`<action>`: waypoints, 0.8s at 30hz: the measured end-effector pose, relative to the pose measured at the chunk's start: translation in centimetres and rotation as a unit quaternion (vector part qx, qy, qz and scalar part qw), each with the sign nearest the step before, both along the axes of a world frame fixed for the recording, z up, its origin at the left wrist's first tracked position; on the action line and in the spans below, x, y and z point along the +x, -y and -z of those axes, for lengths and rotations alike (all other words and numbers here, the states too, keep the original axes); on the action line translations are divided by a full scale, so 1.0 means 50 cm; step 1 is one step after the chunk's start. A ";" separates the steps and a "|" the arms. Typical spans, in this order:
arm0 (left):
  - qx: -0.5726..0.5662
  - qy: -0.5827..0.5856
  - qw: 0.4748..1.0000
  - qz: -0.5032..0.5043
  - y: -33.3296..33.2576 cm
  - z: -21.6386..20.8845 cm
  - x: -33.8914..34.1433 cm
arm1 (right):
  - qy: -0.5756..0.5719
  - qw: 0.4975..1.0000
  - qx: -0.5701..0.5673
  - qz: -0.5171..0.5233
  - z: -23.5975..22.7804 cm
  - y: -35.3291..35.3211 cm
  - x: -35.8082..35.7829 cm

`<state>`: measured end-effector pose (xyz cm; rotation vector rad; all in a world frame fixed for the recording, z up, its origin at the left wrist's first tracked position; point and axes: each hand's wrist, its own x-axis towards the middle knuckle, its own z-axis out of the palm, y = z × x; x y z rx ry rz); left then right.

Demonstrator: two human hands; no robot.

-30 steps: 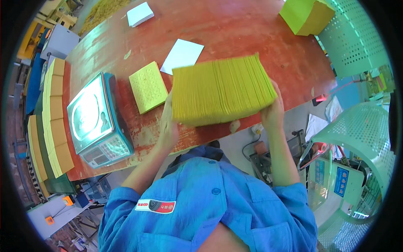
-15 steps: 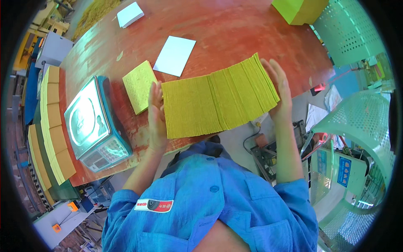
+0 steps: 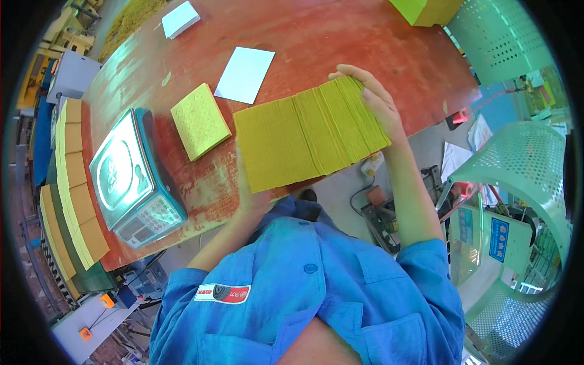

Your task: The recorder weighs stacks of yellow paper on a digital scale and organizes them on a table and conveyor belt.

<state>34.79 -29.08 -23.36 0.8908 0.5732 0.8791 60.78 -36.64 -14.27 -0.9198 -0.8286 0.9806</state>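
In the head view, my left hand (image 3: 254,202) and right hand (image 3: 380,106) clamp a thick stack of yellow sheets (image 3: 310,134) between them, over the near edge of the red desk (image 3: 310,39). My right grip wraps the right end, fingers bent over its far corner; my left bears on the left end, its fingers mostly hidden behind the stack. I judge that I squeeze from both ends because loose sheets would otherwise splay; creases across the stack suggest they aren't bound together.

The long axis runs left to right across my body, the right end slanting farther away from me. The sheets' edges face up at me, their lines running from far to near.

Left of the stack, a small yellow pile (image 3: 201,121) lies apart, between it and the scale (image 3: 115,167), perhaps to be within reach. A white sheet (image 3: 246,74) lies flat beyond.
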 end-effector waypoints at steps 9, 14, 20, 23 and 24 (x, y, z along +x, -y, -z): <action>-0.055 0.048 0.996 -0.054 -0.020 -0.073 0.026 | 0.090 0.965 -0.014 0.247 0.080 0.083 0.039; 0.198 -0.127 0.972 -0.010 -0.040 -0.027 -0.036 | -0.118 0.964 -0.091 0.220 0.144 0.118 0.002; 0.303 -0.227 0.919 -0.111 0.014 -0.118 0.096 | -0.184 0.961 -0.095 0.185 0.159 0.096 -0.029; 0.395 -0.229 0.881 -0.126 -0.040 -0.176 0.073 | -0.275 0.929 -0.125 0.214 0.093 0.047 -0.071; 0.420 -0.323 0.846 -0.057 -0.058 -0.244 0.040 | -0.315 0.921 -0.134 0.187 0.084 0.039 -0.090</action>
